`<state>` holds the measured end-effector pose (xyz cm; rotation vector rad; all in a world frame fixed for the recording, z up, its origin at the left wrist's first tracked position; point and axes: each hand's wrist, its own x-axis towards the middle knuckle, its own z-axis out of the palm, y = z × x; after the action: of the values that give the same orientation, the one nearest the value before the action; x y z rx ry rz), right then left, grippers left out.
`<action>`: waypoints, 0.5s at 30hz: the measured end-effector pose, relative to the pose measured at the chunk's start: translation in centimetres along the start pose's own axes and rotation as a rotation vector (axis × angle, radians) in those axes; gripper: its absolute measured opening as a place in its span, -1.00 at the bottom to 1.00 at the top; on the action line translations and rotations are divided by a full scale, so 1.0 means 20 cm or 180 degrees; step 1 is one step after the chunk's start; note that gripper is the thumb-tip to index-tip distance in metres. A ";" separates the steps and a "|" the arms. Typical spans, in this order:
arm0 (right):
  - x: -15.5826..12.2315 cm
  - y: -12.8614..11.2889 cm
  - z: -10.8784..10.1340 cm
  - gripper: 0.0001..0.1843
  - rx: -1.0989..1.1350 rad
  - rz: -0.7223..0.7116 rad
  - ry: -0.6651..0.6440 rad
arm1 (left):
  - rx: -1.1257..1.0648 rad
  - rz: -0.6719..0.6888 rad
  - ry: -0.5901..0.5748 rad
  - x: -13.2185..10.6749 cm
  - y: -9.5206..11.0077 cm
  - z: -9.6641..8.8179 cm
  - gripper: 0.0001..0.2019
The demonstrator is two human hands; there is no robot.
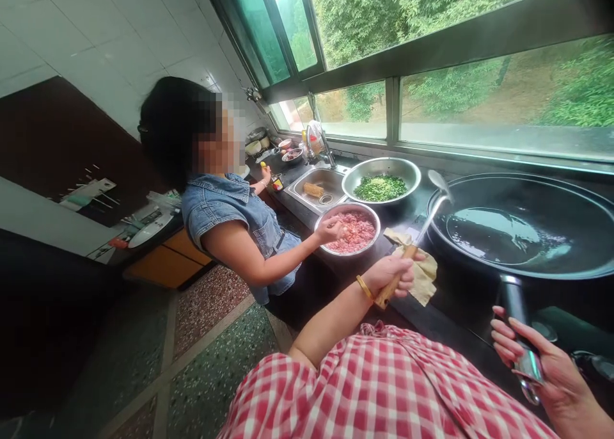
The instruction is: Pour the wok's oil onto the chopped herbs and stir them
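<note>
**At the kitchen table: a ladle in one hand, the wok handle in the other**

At the left of the frame a co-worker (225,215) in a denim top stands at the dark table (451,298). The co-worker's hand (330,230) reaches into a steel bowl (350,253) of pink minced meat. Behind that bowl is a steel sink (336,178), and just right of the sink stands a larger steel bowl (384,162) holding chopped greens.

Near the centre, the person's left hand (396,272), with a gold bangle (364,288) at the wrist, has its fingers clenched round the wooden grip of a ladle (425,224). The ladle slants up and to the right, and its metal cup is raised at the near-left rim of the wok (575,234). A beige cloth (426,279) lies under that hand on the table.

The wide black wok fills the right of the frame, with a shallow pool of liquid (494,234) in its bottom. At the lower right, the right hand (551,375) has its fingers grasping the wok handle (515,304), which points toward the person.
</note>
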<state>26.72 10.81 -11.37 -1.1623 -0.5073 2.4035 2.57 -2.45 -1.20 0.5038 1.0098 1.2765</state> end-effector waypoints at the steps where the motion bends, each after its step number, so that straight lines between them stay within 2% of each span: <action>1: 0.00 0.00 0.00 -0.58 0.0014 -0.0002 -0.0012 | 0.0040 -0.0077 -0.0064 0.00 -0.03 0.01 -0.23; 6: 0.01 0.01 -0.02 -0.58 0.0068 0.0002 -0.0026 | 0.0154 -0.0278 -0.0232 -0.03 -0.11 0.05 -0.17; 15: 0.01 0.00 -0.02 -0.61 0.0129 -0.0030 -0.0076 | 0.0149 -0.0265 -0.0215 -0.08 -0.11 0.08 -0.13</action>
<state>26.95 10.86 -11.70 -1.1130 -0.4682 2.4108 5.29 -4.13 -1.66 0.5322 0.9957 1.1570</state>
